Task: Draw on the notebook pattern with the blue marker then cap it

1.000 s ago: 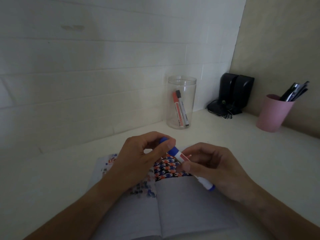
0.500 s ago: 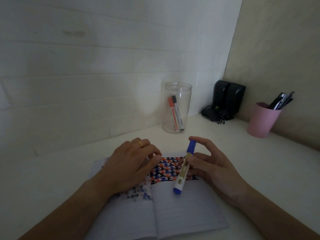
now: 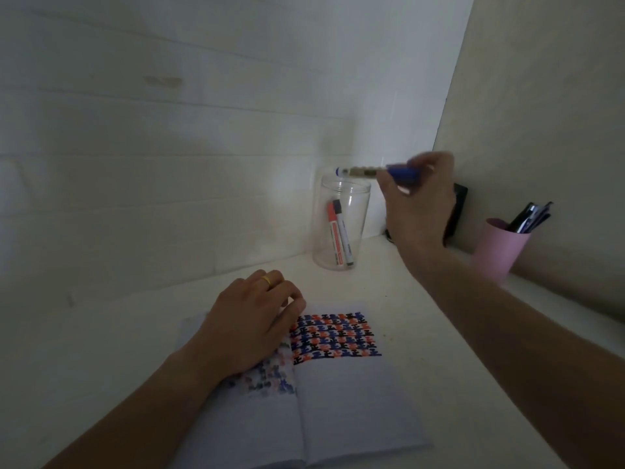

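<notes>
An open notebook (image 3: 355,401) lies on the white desk, with a blue, orange and black pattern (image 3: 334,336) on its right page. My left hand (image 3: 250,326) rests flat on the left page, a gold ring on one finger. My right hand (image 3: 419,201) is raised above the desk and holds the capped blue marker (image 3: 375,172) level by its cap end. The marker's other end hangs just over the mouth of a clear jar (image 3: 341,225).
The jar holds an orange marker (image 3: 333,238) and a black marker (image 3: 343,236). A pink cup (image 3: 497,248) of pens stands at the right. A black object (image 3: 456,211) sits in the corner behind my right hand. The wall is close behind the jar.
The cap went onto the marker and my left hand settled on the notebook. My right hand lifted the marker off the page and carried it up and back over the jar.
</notes>
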`<move>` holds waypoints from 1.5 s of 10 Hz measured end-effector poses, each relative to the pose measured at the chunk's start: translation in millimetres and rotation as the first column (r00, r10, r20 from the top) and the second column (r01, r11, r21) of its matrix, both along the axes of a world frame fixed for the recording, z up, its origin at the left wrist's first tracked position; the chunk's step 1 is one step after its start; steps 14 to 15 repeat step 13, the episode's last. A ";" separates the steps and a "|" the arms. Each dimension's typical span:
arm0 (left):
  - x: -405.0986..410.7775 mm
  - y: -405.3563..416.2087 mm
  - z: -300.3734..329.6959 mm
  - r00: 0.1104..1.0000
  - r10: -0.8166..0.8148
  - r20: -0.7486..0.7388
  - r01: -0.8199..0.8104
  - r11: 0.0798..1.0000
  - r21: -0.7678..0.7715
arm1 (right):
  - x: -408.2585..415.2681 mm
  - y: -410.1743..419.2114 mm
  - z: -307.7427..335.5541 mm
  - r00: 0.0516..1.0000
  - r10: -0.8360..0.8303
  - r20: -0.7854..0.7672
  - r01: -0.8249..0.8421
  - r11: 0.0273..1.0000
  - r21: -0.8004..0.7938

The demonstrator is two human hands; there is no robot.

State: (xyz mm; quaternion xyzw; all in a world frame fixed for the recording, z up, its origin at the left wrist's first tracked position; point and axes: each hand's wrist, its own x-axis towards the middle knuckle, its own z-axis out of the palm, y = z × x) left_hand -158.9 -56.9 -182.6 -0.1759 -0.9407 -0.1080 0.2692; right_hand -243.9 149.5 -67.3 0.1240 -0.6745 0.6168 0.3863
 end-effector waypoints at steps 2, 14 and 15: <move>-1.1 -2.4 -1.5 1.000 0.024 -0.017 -0.024 1.000 -0.002 | -74.0 -19.2 24.8 0.982 -0.190 -0.016 0.181 0.901 0.393; -5.7 -1.8 -10.2 0.987 -0.114 0.114 0.119 0.992 -0.043 | 45.4 38.8 -84.4 0.946 -0.116 0.302 -0.115 0.752 0.649; -5.7 -1.8 -10.2 0.987 -0.114 0.114 0.119 0.992 -0.043 | 45.4 38.8 -84.4 0.946 -0.116 0.302 -0.115 0.752 0.649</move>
